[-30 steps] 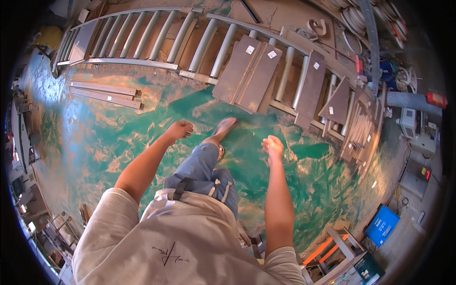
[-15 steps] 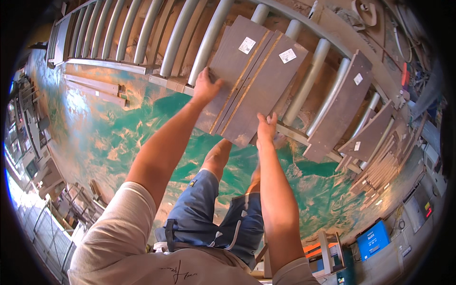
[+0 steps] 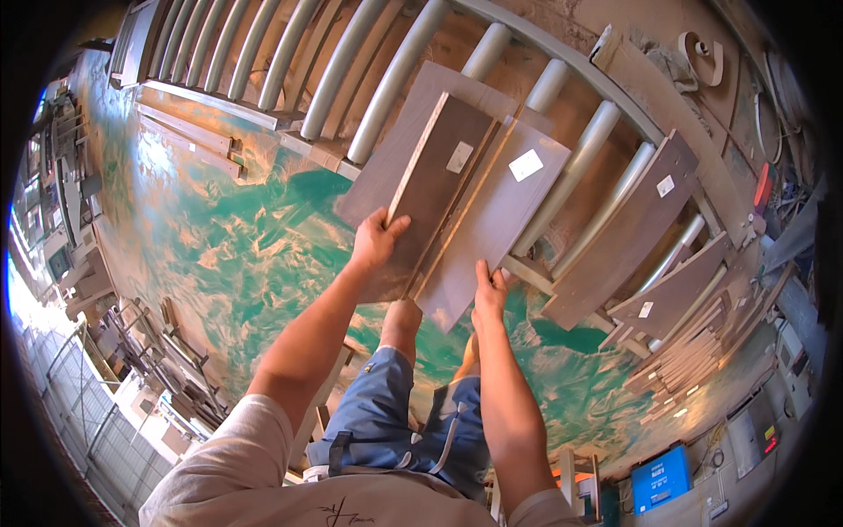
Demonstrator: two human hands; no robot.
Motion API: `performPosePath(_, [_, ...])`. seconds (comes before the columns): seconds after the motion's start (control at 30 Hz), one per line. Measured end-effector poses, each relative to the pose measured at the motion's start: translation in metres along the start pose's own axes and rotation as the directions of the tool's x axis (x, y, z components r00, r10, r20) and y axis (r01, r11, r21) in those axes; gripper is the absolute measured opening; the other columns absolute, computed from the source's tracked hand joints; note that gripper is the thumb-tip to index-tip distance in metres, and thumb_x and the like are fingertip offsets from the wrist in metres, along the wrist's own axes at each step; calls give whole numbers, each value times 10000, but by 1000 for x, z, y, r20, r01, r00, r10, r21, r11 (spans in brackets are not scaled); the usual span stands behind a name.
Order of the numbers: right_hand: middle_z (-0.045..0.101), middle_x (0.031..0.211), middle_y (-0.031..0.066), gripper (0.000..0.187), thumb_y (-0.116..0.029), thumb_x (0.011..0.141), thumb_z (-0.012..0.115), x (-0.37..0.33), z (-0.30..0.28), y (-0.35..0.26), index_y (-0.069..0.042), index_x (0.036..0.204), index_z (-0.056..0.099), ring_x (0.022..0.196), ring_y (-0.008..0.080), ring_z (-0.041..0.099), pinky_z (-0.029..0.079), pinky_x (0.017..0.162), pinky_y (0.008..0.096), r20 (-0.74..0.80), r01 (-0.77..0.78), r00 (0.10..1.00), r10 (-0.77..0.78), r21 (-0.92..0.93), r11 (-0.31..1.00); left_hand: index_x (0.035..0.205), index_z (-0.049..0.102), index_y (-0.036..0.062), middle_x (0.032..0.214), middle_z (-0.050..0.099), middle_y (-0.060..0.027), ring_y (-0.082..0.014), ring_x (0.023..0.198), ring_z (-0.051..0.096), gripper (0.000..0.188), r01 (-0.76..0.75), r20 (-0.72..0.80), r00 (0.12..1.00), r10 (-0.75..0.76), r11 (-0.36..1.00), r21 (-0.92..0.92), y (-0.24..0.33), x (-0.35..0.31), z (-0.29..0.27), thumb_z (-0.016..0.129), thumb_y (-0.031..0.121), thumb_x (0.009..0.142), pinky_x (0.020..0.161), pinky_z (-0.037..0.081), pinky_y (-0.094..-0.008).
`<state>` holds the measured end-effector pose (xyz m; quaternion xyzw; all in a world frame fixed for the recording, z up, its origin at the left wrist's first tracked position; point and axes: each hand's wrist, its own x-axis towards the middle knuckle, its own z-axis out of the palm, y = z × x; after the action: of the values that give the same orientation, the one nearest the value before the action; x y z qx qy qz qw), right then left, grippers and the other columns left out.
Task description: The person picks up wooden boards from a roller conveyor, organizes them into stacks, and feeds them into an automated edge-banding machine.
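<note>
Two brown wooden panels lie side by side with their long edges together. My left hand (image 3: 378, 241) is closed on the outer edge of the left panel (image 3: 432, 195), which is tilted so that its pale edge shows. On the outer edge of the right panel (image 3: 500, 220), near its close corner, my right hand (image 3: 489, 292) is closed, thumb on top. Each panel carries a white label, and a yellowish strip runs along the seam. Underneath, another brown board (image 3: 384, 182) sticks out to the left and far side.
Metal rollers (image 3: 399, 83) of a conveyor curve across the far side. More brown boards (image 3: 628, 233) rest on it at the right, near stacked narrow strips (image 3: 672, 356). Sawdust covers the green floor (image 3: 255, 237). A blue box (image 3: 660, 479) stands at the lower right.
The two panels have come toward me and the left one has tipped up, baring the board beneath. Both hands have moved nearer, the left now on the panel's edge.
</note>
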<state>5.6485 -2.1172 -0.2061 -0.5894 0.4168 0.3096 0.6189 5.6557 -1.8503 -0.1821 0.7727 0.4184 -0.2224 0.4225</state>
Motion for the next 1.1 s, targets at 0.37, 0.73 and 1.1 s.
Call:
performPosePath(0.37, [715, 1018, 89, 466, -402, 1040, 579, -16, -178, -67, 51, 1064, 684, 905, 179, 637, 506, 836, 306, -442, 235, 861, -253, -96, 967, 1071, 663, 6, 837, 645, -18, -99, 796, 550, 336, 21, 189, 978, 91, 852, -523, 71, -97, 113, 711, 324, 974, 722, 492, -315])
performPosePath(0.73, [720, 1140, 153, 635, -528, 982, 615, 123, -320, -133, 75, 1166, 687, 1028, 231, 649, 486, 924, 362, -443, 158, 873, -204, -139, 978, 1087, 619, -37, 959, 659, -149, -215, 903, 571, 553, 65, 10, 998, -65, 942, -328, 133, -101, 224, 481, 498, 1058, 875, 470, -347])
performPosePath(1.1, [675, 1208, 233, 488, -377, 1024, 565, 129, -380, -75, 13, 1317, 586, 1103, 428, 637, 494, 953, 448, -136, 142, 962, -238, -495, 857, 857, 588, -10, 743, 518, -53, -151, 744, 434, 539, -104, 2, 994, 105, 982, -157, 238, -97, 348, 596, 506, 1009, 702, 424, -317])
